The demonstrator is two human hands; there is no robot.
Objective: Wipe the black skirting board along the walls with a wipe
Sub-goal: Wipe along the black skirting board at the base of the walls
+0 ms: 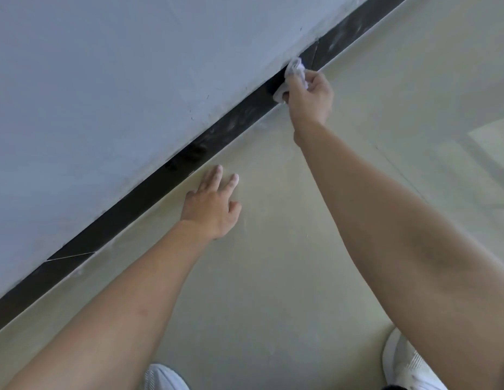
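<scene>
Shoes [408, 361] sit at 5 o'clock; at 1 o'clock the right hand [308, 97] clutches the wipe [294, 71] against the skirting [160, 187], and the left hand [211, 209] is loose, fingers straight, near centre. Mid-wipe, I'd say: the skirting runs 8 to 1 o'clock, so the next stroke should slide along it toward the dusty end at 1.

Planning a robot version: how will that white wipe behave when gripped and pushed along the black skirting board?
Probably floppy: the crumpled white wipe bunches up in the right hand. Likely light, since one hand holds it easily. May drag, not slide, on the smudged black skirting board.
</scene>
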